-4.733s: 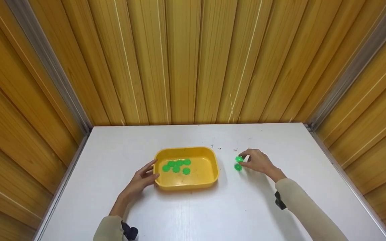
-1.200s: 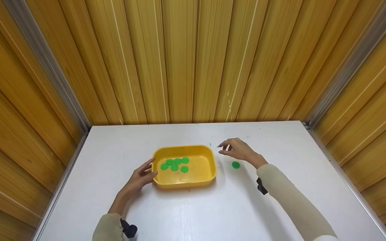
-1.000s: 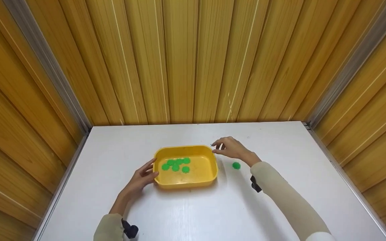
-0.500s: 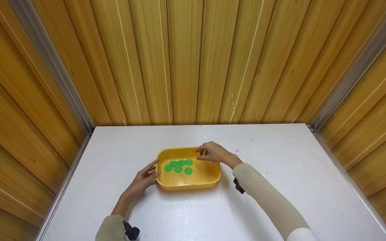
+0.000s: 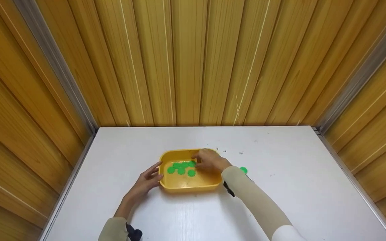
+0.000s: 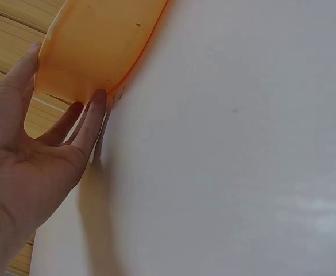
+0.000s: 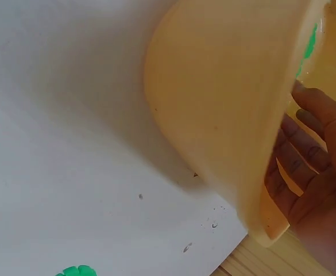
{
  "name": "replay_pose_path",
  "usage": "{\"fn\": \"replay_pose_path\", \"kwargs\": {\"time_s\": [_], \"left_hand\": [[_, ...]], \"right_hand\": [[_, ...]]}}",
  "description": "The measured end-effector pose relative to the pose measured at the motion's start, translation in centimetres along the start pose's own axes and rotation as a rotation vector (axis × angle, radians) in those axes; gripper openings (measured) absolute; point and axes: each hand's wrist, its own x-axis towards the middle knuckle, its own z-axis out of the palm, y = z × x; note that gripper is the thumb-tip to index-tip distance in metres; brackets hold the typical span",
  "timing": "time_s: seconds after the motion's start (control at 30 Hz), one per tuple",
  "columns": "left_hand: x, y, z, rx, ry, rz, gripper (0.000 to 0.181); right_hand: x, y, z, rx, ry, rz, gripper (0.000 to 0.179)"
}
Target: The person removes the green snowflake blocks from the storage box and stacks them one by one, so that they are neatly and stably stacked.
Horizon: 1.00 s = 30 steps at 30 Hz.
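Observation:
A yellow tray [image 5: 193, 188] stands on the white table with several small green scalloped discs [image 5: 181, 170] inside it. At its left end my left hand [image 5: 146, 180] touches the rim and outer wall; the left wrist view shows the fingers nearly straight against the tray. My right hand [image 5: 209, 160] reaches over the tray's right side, with its fingers down inside beside the rightmost disc [image 5: 192, 163]. The tray wall partly hides these fingertips in the right wrist view, so contact with the disc is unclear. Another green disc [image 5: 243, 170] lies on the table, partly behind the right sleeve.
The white table [image 5: 186, 217] carries small dark specks [image 5: 224, 151] behind and right of the tray. Wood-patterned panels [image 5: 186, 67] enclose the table at the back and both sides.
My right hand has moved left from the table into the tray. Two green pieces showed on the table at first; one shows there now. The left hand has kept its place on the tray.

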Motion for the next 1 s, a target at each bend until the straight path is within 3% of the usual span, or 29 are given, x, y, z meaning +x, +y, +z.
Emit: {"fn": "replay_pose_path", "kwargs": {"time_s": [0.17, 0.4, 0.67, 1.0], "left_hand": [[-0.1, -0.1, 0.0, 0.017, -0.013, 0.017, 0.064], [0.0, -0.1, 0.1, 0.034, -0.028, 0.03, 0.066], [0.0, -0.2, 0.1, 0.034, -0.009, 0.026, 0.067], [-0.1, 0.1, -0.3, 0.024, -0.02, 0.038, 0.068]], "right_hand": [[-0.1, 0.2, 0.8, -0.018, 0.0, 0.006, 0.034], [0.0, 0.5, 1.2, -0.129, 0.033, -0.014, 0.029], [0.1, 0.7, 1.4, -0.105, 0.064, -0.068, 0.028], [0.4, 0.5, 1.4, -0.153, 0.086, -0.098, 0.024]]}}
